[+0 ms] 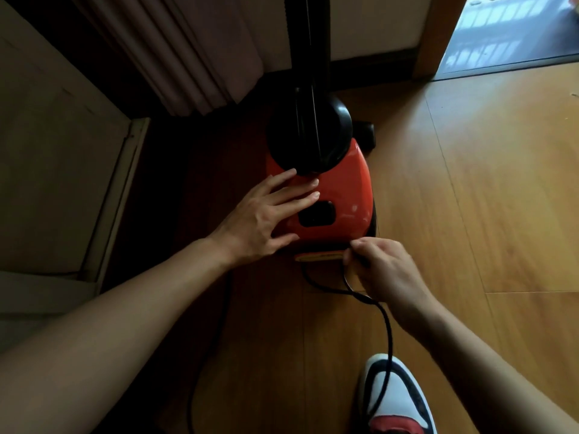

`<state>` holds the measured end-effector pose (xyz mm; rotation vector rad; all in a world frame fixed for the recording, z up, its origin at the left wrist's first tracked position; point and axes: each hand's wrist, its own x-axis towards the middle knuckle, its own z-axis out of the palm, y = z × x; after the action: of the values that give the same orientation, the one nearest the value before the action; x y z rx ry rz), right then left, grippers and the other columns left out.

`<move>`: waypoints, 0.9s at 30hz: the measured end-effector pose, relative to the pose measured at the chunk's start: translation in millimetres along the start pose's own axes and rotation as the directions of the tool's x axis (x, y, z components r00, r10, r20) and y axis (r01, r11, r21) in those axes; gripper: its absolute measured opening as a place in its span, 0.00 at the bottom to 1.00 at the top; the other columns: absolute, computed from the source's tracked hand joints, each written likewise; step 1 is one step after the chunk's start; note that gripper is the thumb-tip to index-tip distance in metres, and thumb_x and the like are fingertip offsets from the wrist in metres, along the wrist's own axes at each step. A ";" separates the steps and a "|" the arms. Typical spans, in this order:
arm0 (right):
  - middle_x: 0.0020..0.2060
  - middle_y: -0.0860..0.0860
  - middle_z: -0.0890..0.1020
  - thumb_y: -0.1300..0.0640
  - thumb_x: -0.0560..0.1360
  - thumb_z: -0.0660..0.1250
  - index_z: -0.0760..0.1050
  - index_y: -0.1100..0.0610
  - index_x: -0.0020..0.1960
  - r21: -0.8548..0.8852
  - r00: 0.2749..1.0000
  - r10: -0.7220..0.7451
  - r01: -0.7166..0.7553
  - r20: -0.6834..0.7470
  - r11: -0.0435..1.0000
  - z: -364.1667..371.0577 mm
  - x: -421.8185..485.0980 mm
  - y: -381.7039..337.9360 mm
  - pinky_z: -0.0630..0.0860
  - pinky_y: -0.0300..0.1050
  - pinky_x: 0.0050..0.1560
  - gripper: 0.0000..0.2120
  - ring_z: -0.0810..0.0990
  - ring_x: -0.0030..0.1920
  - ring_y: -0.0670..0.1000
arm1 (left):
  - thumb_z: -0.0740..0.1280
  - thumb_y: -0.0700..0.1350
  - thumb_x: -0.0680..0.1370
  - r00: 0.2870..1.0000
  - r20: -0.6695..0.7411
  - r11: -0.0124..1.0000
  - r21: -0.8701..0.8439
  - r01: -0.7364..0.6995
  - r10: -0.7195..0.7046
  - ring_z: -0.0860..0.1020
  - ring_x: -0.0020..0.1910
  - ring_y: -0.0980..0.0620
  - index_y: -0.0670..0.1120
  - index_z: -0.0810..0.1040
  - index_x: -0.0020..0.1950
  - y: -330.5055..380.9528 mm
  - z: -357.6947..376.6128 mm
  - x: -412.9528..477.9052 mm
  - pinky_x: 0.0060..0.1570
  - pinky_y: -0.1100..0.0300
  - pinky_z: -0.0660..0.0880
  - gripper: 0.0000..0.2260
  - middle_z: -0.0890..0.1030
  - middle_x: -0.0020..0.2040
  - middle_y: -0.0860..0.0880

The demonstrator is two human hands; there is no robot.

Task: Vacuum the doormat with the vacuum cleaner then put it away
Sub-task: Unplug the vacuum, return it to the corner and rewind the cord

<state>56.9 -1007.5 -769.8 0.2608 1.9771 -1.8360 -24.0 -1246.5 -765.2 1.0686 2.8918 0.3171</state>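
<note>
The red vacuum cleaner point(338, 183) stands on the wooden floor point(470, 198) close to the wall, its black upright tube point(308, 57) rising out of the top of the view. We see the left hand point(260, 220) lying flat on the red housing, fingers straight and spread, beside a dark recess in the casing. The right hand point(382, 267) is at the near bottom edge of the machine, fingers curled and pinching the black power cord point(387, 327) just where it meets the body. From there the cord loops down across the boards and over 1 white, navy and red shoe point(398, 402). Another dark run of cord point(216, 324) trails off on the left. We cannot tell whether the cord is being drawn out to start or fed back for storage. We therefore judge only that this is a cord-handling step, with the machine parked and no cleaning under way. What looks like the doormat point(501, 36), a pale patterned mat with a dark border, lies beyond the doorway at upper right, well apart from the vacuum. If the mat is not yet cleaned, nearly all the work remains; if it is, only stowing is left. A wooden door frame point(429, 36) edges that opening. A pleated curtain point(188, 51) hangs just behind the machine, and a beige panelled unit point(56, 151) fills the dim left side.
</note>
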 end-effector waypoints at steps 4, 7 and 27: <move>0.32 0.46 0.77 0.55 0.85 0.60 0.79 0.60 0.47 -0.111 0.989 -0.054 0.070 0.141 0.991 48.2 3.8 3.1 0.68 0.35 0.31 0.14 0.73 0.30 0.40 | 0.77 0.52 0.70 1.000 0.013 0.999 0.044 -0.021 0.021 0.55 0.79 0.50 0.53 0.65 0.77 -2.3 -6.6 1.5 0.73 0.45 0.64 0.38 0.63 0.78 0.56; 0.33 0.47 0.75 0.53 0.85 0.58 0.77 0.61 0.49 -0.064 0.989 -0.028 0.038 0.147 0.997 77.0 11.3 21.3 0.68 0.41 0.34 0.15 0.72 0.31 0.43 | 0.77 0.51 0.70 0.999 0.025 0.997 0.069 -0.026 0.025 0.57 0.79 0.49 0.53 0.65 0.77 -0.9 -11.1 1.7 0.71 0.45 0.65 0.38 0.63 0.78 0.56; 0.25 0.49 0.68 0.47 0.80 0.68 0.71 0.57 0.37 0.086 0.829 0.395 -0.461 0.395 0.883 79.3 60.0 79.0 0.64 0.39 0.26 0.18 0.68 0.24 0.48 | 0.76 0.51 0.71 0.998 0.062 0.998 0.056 -0.029 0.026 0.56 0.78 0.46 0.54 0.64 0.78 -5.3 -11.9 1.3 0.69 0.39 0.68 0.37 0.63 0.78 0.53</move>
<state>50.7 -1085.9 -869.5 0.3551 1.3640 -1.6202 -29.8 -1251.7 -754.6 1.1069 2.8503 0.2013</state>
